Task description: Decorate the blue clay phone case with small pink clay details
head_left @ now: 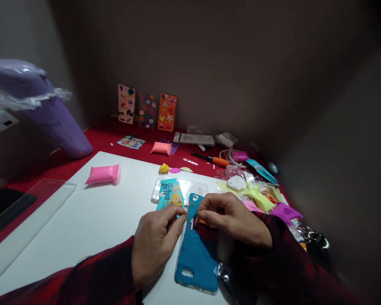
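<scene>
A phone case covered in blue clay point(197, 256) lies on the white board point(123, 220), its camera cutout at the far end. A small pale pink piece point(192, 224) sits on its upper part, with a bit of orange point(202, 221) beside it, partly under my fingers. My right hand point(233, 218) is over the case's right side, thumb and fingertips pinched by the pink piece. My left hand point(158, 241) is at the case's left edge, thumb and forefinger also pinched together. Whatever either pinch holds is too small or hidden to make out.
Beyond my hands lie a clear case point(197, 187) and a turquoise packet point(169, 190). A pink clay pack point(103, 174) is at left, yellow clay point(164, 168) ahead. Clay wrappers point(263, 197) crowd the right. Decorated cases point(167, 112) stand behind; a purple bottle point(60, 123) stands left.
</scene>
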### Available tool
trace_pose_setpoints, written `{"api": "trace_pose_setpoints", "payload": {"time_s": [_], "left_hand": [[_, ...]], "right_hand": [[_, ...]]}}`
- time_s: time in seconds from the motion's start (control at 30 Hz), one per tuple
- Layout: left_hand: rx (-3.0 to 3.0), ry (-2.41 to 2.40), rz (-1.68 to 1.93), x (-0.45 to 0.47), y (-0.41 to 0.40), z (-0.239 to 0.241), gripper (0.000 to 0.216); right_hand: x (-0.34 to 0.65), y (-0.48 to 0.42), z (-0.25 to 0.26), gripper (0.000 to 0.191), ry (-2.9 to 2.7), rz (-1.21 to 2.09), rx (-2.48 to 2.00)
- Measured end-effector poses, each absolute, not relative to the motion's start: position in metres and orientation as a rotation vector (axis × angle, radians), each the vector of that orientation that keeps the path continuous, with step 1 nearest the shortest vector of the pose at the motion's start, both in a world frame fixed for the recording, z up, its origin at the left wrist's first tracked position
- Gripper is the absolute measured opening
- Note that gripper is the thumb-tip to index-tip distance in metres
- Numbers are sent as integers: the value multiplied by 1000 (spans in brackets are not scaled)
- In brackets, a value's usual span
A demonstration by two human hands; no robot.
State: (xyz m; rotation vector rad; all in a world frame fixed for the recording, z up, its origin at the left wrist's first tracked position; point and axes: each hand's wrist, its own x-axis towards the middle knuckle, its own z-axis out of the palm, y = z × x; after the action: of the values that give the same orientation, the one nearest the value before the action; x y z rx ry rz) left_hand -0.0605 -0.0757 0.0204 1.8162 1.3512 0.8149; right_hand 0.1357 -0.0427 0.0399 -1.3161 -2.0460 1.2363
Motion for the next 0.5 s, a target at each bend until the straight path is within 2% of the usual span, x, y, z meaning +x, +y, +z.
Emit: {"api": "trace_pose_setpoints", "payload": {"time_s": [0.5], "left_hand": [[1831,1332,768,-60,-75,17,22]], "right_hand": [[136,-45,42,15,-2184,1165,-1340]]}}
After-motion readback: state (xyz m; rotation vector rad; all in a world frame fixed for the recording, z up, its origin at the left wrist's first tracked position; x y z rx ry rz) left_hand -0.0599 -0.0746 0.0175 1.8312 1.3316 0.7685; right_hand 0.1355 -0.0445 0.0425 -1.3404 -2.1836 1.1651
